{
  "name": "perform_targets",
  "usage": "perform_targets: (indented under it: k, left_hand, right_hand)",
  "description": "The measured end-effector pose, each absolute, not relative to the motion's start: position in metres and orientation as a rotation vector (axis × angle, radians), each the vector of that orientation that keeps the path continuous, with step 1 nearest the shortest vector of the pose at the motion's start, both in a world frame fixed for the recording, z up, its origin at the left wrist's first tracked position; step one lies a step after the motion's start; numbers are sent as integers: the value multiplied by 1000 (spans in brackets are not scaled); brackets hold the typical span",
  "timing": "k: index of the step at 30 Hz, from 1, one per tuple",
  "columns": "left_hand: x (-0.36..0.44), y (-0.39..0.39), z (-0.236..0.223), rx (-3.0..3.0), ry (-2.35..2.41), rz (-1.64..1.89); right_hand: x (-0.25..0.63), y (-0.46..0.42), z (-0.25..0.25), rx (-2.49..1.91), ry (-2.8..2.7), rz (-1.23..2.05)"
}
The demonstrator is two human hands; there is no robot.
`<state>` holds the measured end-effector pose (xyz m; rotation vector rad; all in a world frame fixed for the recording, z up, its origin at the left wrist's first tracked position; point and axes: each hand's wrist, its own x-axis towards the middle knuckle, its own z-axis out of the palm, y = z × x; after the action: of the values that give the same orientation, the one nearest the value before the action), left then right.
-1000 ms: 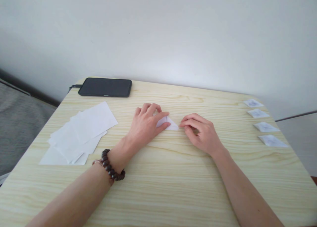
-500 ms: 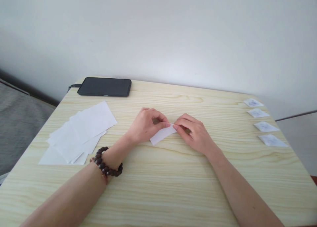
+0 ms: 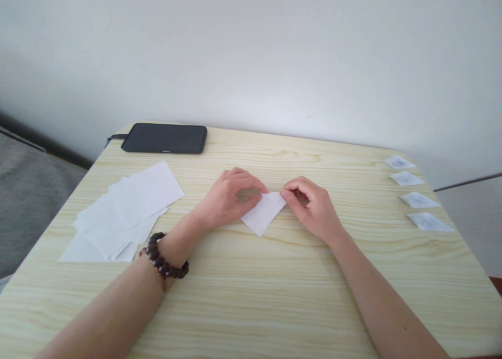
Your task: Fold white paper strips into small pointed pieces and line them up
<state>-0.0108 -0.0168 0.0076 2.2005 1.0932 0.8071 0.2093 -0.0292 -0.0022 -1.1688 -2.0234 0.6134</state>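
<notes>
A small white folded paper (image 3: 264, 212) lies at the middle of the wooden table (image 3: 251, 296), its lower corner pointing toward me. My left hand (image 3: 229, 199), with a dark bead bracelet (image 3: 164, 257) on the wrist, pinches the paper's upper left part with thumb and fingers curled. My right hand (image 3: 314, 210) pinches the paper's upper right corner, fingers bent together. Both hands rest on the tabletop.
A loose pile of white paper sheets (image 3: 125, 210) lies at the left. A black phone (image 3: 164, 138) with a cable sits at the far left edge. Several small folded paper pieces (image 3: 415, 199) line the right edge. A white wall stands behind the table.
The paper has gone from a small flat triangle under my left fingers to a wider piece opened out between both hands. My right hand moved in and took its corner.
</notes>
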Motion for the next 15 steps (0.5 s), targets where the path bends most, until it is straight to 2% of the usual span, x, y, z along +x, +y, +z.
perform_targets:
  k: [7,11,15]
  left_hand:
    - [-13,-19,6,2485,1003,635]
    - [-12,-21,7,2560,1133,609]
    - [-13,-20,3,2590,1270,638]
  right_hand:
    - [208,-29,-6,-1198,-2083,464]
    - [209,-29,-6,-1282,-1957,381]
    - [214,-30,-5,-1192,-2081,424]
